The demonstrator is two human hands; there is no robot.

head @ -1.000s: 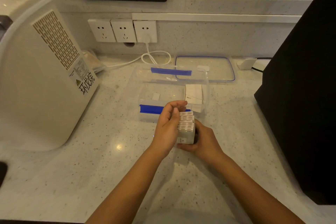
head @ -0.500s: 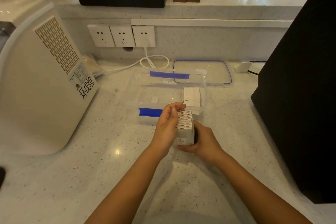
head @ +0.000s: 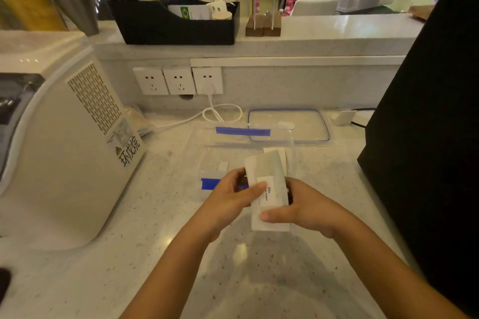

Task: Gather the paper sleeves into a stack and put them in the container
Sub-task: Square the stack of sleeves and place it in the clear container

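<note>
Above counter, both hands (head: 259,202) grasping sleeve stack (head: 267,189), now tilted flat-face up.

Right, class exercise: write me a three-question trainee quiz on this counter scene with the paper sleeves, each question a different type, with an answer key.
1. True or false: the stack of paper sleeves already lies inside the clear container.
2. Multiple choice: where is the container's lid? A) snapped onto the container B) flat on the counter behind the container C) in the left hand
3. Short answer: which hands hold the stack?

Key
1. False: it is held in front of the container, above the counter.
2. B
3. Both: the left hand grips its left side, the right hand its right side and lower end.
</note>
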